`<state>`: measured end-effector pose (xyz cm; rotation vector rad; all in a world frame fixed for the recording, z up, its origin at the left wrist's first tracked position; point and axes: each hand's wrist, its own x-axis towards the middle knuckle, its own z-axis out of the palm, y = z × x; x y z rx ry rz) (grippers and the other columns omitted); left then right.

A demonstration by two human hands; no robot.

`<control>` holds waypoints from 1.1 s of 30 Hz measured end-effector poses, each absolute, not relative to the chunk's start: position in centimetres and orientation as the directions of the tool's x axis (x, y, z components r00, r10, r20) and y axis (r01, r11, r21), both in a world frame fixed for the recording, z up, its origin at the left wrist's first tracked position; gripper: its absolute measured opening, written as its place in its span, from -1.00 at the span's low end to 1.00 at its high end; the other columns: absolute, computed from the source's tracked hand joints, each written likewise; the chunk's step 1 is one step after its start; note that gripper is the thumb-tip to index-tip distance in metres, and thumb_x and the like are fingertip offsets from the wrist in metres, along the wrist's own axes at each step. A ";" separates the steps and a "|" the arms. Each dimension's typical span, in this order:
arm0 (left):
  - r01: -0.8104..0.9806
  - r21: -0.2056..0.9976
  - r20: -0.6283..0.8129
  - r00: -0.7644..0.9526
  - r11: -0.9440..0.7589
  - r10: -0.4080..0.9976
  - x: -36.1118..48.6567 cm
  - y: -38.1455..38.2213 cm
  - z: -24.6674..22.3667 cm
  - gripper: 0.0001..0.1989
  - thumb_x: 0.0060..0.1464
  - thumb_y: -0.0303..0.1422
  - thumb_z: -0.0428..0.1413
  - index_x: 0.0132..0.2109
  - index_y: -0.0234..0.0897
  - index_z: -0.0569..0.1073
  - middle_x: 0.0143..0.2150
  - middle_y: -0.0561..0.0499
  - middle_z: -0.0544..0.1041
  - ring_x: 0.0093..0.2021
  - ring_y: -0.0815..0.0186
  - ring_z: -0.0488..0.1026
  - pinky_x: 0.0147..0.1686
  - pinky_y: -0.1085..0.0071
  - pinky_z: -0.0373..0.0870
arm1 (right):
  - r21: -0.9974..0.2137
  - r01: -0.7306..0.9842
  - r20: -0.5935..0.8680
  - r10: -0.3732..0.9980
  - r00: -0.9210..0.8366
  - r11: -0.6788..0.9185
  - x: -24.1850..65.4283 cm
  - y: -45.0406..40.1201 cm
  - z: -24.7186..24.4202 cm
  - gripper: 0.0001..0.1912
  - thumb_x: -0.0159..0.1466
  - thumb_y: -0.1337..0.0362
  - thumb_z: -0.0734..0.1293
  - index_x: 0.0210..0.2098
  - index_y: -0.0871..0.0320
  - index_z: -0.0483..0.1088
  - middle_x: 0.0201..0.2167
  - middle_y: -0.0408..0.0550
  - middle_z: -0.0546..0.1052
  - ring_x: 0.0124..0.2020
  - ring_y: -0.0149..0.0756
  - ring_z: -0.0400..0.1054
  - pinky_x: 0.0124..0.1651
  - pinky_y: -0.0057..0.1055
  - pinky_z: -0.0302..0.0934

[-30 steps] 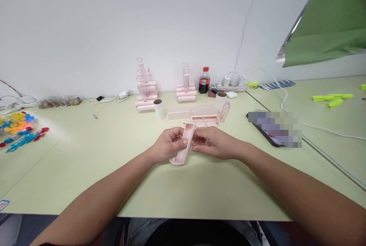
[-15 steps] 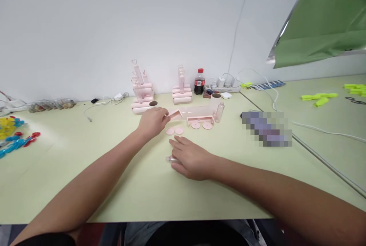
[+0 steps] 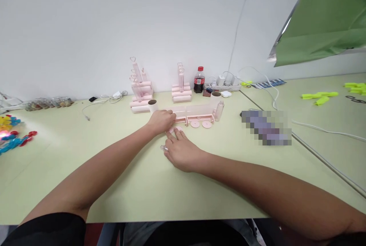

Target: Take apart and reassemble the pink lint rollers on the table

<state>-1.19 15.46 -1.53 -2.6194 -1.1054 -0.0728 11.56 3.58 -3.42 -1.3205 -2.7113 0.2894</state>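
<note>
My left hand (image 3: 162, 121) is closed on a pink trough-shaped frame (image 3: 180, 119), which sits end to end with a second pink frame (image 3: 200, 118). Under the thumb side of my right hand (image 3: 184, 151) is a small clear bottle (image 3: 164, 147); only its neck end shows. The outstretched fingers of that hand reach onto a pair of pink discs (image 3: 178, 128), partly covering them. Two more pink discs (image 3: 195, 124) lie in front of the second frame. To its right stands a clear pinkish bottle (image 3: 219, 111).
Behind the frames are clear cylinders (image 3: 197, 109) and white tubes (image 3: 153, 106). Assembled pink pieces (image 3: 182, 94) and a cola bottle (image 3: 199, 80) stand by the wall. A blurred-out object (image 3: 265, 128) lies right; colourful plastic parts (image 3: 17, 141) lie left.
My left hand has brought the pink frame right and down beside the other one. My right hand has moved slightly forward and left, the clear bottle with it, onto the discs.
</note>
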 end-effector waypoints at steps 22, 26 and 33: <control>0.648 -0.145 0.063 0.760 -0.748 0.646 -1.5 14.5 -0.2 -0.73 0.23 -0.33 -0.06 -0.33 -0.27 0.50 -0.32 -0.05 0.52 -0.28 0.24 0.48 -0.41 0.37 0.20 | -0.253 0.779 0.040 0.810 -0.585 0.574 12.0 4.7 -3.2 -0.48 0.42 0.18 0.03 0.07 0.49 0.36 0.22 0.42 0.28 0.35 0.31 -0.10 0.31 0.14 -0.14; 0.635 -0.134 0.051 0.771 -0.761 0.635 -1.6 14.3 0.3 -0.74 0.21 -0.36 -0.06 -0.31 -0.28 0.50 -0.31 -0.06 0.52 -0.28 0.24 0.47 -0.38 0.36 0.25 | -0.270 0.781 0.023 0.814 -0.580 0.564 12.1 4.8 -3.4 -0.43 0.42 0.16 0.01 0.13 0.53 0.31 0.27 0.43 0.22 0.38 0.32 -0.20 0.34 0.12 -0.18; 0.660 -0.074 0.119 0.750 -0.747 0.651 -2.7 14.0 0.7 -0.76 0.13 -0.41 0.00 -0.15 -0.24 0.54 -0.24 -0.06 0.57 -0.17 0.19 0.47 -0.37 0.36 0.28 | -0.291 0.777 0.040 0.818 -0.573 0.559 12.2 4.6 -3.3 -0.43 0.42 0.13 0.02 0.14 0.46 0.32 0.35 0.39 0.09 0.40 0.32 -0.26 0.33 0.16 -0.19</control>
